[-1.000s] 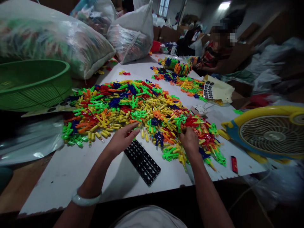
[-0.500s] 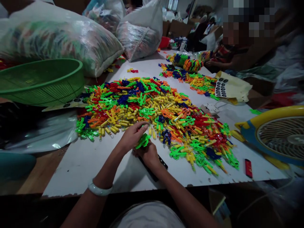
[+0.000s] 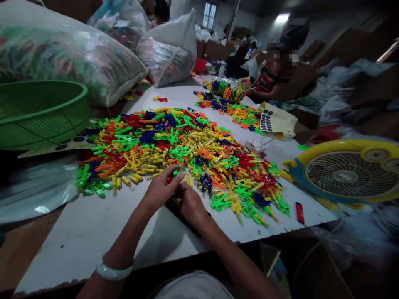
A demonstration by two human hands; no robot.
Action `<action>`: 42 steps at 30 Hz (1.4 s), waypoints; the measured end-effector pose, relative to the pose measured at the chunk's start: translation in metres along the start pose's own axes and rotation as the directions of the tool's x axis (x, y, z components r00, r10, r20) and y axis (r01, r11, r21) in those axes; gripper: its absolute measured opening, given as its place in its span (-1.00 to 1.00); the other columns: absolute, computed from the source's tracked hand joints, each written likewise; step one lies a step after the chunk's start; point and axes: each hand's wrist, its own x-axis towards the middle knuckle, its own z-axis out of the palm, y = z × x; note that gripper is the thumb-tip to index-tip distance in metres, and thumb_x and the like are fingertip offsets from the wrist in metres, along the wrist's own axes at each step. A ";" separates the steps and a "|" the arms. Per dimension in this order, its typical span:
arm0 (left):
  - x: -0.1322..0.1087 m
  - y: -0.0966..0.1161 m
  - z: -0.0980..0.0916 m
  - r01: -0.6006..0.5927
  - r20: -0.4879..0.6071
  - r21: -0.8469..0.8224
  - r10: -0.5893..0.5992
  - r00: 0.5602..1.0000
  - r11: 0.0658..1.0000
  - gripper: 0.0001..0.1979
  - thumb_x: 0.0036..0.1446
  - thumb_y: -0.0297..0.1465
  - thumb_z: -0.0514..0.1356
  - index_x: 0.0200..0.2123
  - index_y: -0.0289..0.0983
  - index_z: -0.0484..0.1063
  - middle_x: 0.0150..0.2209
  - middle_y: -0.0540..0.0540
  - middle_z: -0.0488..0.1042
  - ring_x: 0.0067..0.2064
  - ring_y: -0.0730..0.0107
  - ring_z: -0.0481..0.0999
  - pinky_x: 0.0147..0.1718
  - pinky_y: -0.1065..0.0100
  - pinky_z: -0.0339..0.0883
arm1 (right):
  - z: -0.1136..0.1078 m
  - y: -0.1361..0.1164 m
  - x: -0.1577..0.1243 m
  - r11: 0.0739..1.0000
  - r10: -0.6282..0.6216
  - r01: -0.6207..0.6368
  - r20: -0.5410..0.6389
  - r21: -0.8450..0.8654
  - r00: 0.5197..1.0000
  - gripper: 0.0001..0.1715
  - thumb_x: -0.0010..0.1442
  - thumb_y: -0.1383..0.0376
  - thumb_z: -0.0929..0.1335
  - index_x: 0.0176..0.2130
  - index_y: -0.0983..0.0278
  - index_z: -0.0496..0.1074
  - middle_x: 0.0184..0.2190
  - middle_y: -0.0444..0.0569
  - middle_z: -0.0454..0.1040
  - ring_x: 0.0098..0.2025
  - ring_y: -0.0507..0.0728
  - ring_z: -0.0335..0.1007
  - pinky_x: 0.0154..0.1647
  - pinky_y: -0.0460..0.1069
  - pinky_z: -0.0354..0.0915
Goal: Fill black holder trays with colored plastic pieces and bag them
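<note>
My left hand [image 3: 160,189] is closed, thumb on top, around small plastic toy figures; a bit of green and a bit of red show between its fingers. My right hand [image 3: 191,205] touches it from the right, fingers curled; what they grip is hidden. Under both hands lies a long black object [image 3: 175,211], mostly covered. Just beyond the fingertips spreads a big pile of plastic figures [image 3: 179,153] in green, red, orange and blue, mixed with yellow tubes [image 3: 145,160] with clear ends. One dark blue figure [image 3: 206,182] lies right of my hands.
A green basket [image 3: 43,118] and stuffed clear sacks [image 3: 71,54] stand at the left. On the right are a yellow-blue fan [image 3: 346,176], a red lighter [image 3: 299,213] and a printed sheet [image 3: 278,120]. A co-worker [image 3: 268,79] sits beyond another figure pile [image 3: 243,113].
The view has turned right and tipped up, so the table appears shifted left. The green figure that stuck out between my hands is now mostly hidden, and a red bit shows at my left fingers.
</note>
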 end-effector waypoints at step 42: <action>-0.007 -0.011 -0.001 -0.052 -0.123 -0.007 0.051 0.991 0.999 -0.62 0.22 -0.17 0.07 -0.01 -0.21 0.49 -0.02 -0.06 0.56 0.05 0.23 0.49 0.01 0.32 0.30 | 0.017 0.008 0.016 0.890 0.087 -0.109 0.070 0.442 0.994 -0.64 0.03 0.17 0.41 -0.16 0.24 0.36 -0.36 -0.11 0.53 -0.38 0.11 0.48 -0.36 -0.03 0.41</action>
